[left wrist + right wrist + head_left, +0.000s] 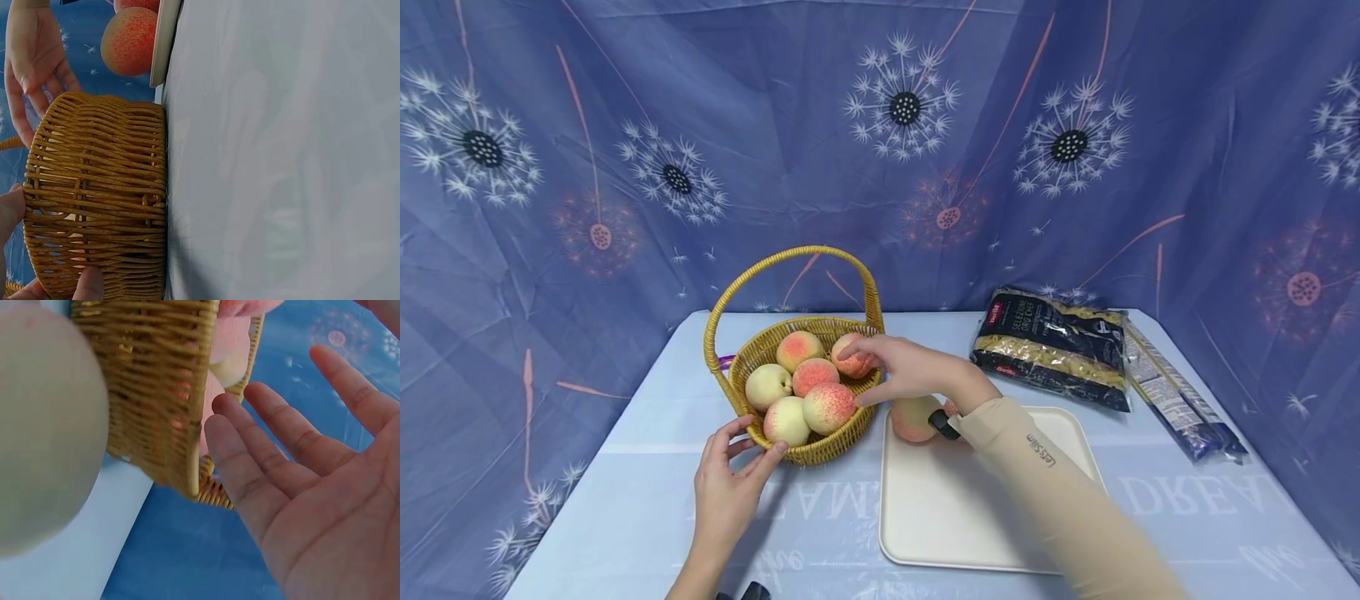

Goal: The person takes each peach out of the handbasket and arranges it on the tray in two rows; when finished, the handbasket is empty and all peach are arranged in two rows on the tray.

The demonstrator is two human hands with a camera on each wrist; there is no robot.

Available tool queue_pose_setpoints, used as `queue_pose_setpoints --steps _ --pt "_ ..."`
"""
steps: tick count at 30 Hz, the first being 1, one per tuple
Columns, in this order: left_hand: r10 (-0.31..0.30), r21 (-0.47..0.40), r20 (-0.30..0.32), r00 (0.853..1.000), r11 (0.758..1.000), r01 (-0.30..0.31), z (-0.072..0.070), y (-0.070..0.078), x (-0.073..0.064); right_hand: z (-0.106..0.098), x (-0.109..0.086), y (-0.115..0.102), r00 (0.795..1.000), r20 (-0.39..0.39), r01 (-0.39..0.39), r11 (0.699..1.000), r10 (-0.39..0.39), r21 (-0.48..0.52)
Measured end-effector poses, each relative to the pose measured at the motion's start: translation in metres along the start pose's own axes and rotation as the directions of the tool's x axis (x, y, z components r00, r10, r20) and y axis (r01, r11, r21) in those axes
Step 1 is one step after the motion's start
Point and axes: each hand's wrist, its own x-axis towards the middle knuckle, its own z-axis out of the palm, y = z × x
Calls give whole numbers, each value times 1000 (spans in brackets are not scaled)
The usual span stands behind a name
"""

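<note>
A yellow wicker basket [835, 450] with a tall arched handle stands on the table and holds several peaches [829, 408], pale cream to red. At its front left rim, my left hand [727, 483] grips the edge with thumb and fingers; in the left wrist view the fingertips lie against the weave. Over the right rim reaches my right hand [910, 367], beside a reddish peach [844, 354] inside. In the right wrist view that hand's fingers [300, 437] are spread and fairly straight, and its palm holds nothing.
Right of the basket lies a cream tray [955, 517] bearing a peach [912, 421] and another partly hidden by the right wrist. Farther back are a black pasta bag [1052, 346] and a slim blue-silver packet [1172, 392]. Behind hangs a blue dandelion-print cloth [775, 125].
</note>
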Motion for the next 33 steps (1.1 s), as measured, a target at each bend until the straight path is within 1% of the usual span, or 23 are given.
queue_pose_setpoints --steps 4,8,11,16,21,28,31,33 --pt "-3 -7 -6 1000 1000 3 0 1 0 7 13 -7 999 34 7 1000 -7 1" --pt "-4 -7 -11 1000 1000 4 1 2 0 11 23 -13 997 70 -14 1000 14 -3" --pt "-5 -4 -13 1000 1000 5 1 2 0 12 29 -19 994 98 -41 999 41 -3" --pt "-5 1 -7 1000 1000 5 1 3 0 14 37 -24 991 128 -43 999 44 -9" --pt "1 -2 -7 1000 1000 -1 1 4 0 18 44 -27 988 151 -32 999 38 -37" --pt "1 -15 -7 1000 1000 -1 2 2 0 23 49 -29 981 180 -58 997 66 -45" --pt "5 -10 -10 1000 1000 -5 2 2 0 24 50 -30 979 185 -77 995 88 -68" --pt "7 -8 -13 1000 1000 -7 2 1 0 26 50 -30 975 187 -103 991 118 -89"
